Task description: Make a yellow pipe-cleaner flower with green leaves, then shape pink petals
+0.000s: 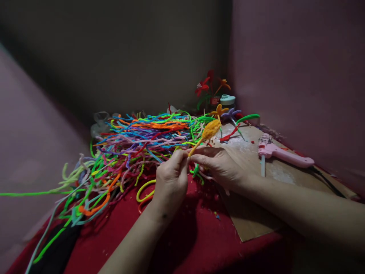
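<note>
holding a yellow fuzzy stick (207, 133) up over the red cloth (188, 236), both hands together. left hand (170, 180) pinching the thin low end with thumb and finger, closed tight on it. right hand (219, 164) touching the same low end from the other side, fingers curled in close; looks like pinching too, but the fingertips partly hide behind the left thumb, so hard to be sure.

stick going up and away from the pinch, leaning to the right. long way running from low-left by the fingers to high-right. fat fluffy part at the far top end, thin bare part down at the grip. fat end pointing toward the little fuzzy flowers (221, 111) near the corner. both hands equally near the thin end; neither one near the fat end.

just left of the hands, a big messy heap of fuzzy sticks (137, 144) in many colours, close but not touching the yellow one. to the right, a pink glue gun (282, 154) lying flat on brown cardboard (251, 220), well apart from the hands.
</note>
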Demonstrator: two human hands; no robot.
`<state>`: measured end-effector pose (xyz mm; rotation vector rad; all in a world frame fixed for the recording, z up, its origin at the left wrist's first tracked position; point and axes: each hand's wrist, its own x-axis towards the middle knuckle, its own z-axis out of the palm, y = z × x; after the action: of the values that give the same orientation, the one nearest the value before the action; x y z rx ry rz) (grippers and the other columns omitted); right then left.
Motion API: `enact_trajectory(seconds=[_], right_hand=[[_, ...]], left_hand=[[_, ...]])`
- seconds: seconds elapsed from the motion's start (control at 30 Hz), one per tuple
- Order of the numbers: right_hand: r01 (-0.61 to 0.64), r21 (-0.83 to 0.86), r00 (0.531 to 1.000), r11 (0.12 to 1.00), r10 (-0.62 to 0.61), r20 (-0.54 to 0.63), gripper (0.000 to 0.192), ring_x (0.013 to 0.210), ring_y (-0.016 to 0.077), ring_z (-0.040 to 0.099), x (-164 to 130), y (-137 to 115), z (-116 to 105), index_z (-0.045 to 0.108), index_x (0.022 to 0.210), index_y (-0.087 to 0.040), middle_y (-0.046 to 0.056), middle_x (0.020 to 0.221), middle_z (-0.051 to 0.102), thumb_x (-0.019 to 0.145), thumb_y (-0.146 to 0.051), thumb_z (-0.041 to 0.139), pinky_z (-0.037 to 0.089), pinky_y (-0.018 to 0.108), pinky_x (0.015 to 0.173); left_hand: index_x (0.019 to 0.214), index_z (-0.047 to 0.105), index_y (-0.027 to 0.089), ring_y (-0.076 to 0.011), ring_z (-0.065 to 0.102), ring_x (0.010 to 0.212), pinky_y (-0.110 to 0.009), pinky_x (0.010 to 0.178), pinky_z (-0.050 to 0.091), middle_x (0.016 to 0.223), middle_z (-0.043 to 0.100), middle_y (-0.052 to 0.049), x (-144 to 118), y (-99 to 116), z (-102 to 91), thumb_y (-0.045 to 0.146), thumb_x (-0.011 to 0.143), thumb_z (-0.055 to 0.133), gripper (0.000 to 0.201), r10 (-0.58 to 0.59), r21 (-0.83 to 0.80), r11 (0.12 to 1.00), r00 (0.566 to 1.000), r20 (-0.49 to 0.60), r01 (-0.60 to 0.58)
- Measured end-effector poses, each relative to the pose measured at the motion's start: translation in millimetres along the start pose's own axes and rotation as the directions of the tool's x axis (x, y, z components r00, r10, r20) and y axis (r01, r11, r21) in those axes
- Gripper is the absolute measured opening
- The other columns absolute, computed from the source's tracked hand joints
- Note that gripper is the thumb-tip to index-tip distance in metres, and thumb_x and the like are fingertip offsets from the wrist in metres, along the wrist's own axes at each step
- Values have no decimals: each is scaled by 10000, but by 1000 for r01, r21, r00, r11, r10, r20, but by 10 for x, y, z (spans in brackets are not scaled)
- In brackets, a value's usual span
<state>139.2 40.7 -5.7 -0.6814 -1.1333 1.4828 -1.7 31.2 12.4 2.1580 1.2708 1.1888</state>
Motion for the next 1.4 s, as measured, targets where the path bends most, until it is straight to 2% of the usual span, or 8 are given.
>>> enact_trajectory(seconds=[0.27,0.6,0.67,0.77,0.9,1.03,1.2,1.4], right_hand=[[17,48,999,999,-19,39,121,574,67,481,2,-17,-1,714,848,-193,-21,696,614,748,-220,651,333,196,497],[-99,135,994,986,94,48,208,474,53,435,26,38,-19,696,917,-201,-13,663,617,716,-250,679,252,198,418],[-84,127,996,988,80,35,175,451,49,415,28,51,-28,702,868,-192,-18,632,604,706,-256,690,239,202,407],[-63,136,998,989,66,-16,144,440,50,405,35,68,-41,699,815,-186,-23,624,595,690,-258,708,234,208,405],[-57,152,996,987,66,-57,145,491,65,447,45,90,-53,699,814,-192,-14,662,602,691,-268,713,282,213,448],[-77,136,993,988,88,-76,151,490,74,436,45,111,-54,693,795,-197,-14,639,591,690,-303,713,287,221,452],[-103,124,992,987,112,-63,173,450,55,360,37,116,-47,697,818,-188,-23,614,564,695,-309,706,240,219,430],[-48,17,999,999,47,28,190,416,54,335,48,94,-74,690,849,-191,-39,551,503,735,-343,677,199,224,399]], left_hand=[[722,539,164,-39,361,325,-155,320,275,499,459,66,63,107,-64,253,794,556,115,-343,-484,773,912,222,409],[754,518,158,1,201,299,-130,254,267,538,423,84,116,-11,-178,269,818,556,133,-264,-644,401,756,599,651],[735,514,156,-4,223,295,-145,259,283,544,432,80,125,-13,-177,284,823,543,158,-263,-616,449,755,601,647],[716,514,155,-33,363,326,-168,320,331,554,484,55,111,18,-141,317,847,499,209,-281,-507,691,837,469,516],[843,551,159,-97,536,513,-210,502,422,635,575,13,52,-22,-39,269,836,523,114,-70,-60,995,985,159,81],[918,569,155,-143,606,727,-238,656,430,816,646,-56,1,-167,44,201,880,447,136,276,385,882,960,44,-271],[956,574,155,-146,611,778,-226,680,425,828,647,-60,-20,-207,53,155,887,408,179,313,433,849,948,52,-304],[805,576,179,-82,475,553,-185,534,370,640,547,28,18,-82,17,193,865,448,142,64,51,997,998,25,-66]])
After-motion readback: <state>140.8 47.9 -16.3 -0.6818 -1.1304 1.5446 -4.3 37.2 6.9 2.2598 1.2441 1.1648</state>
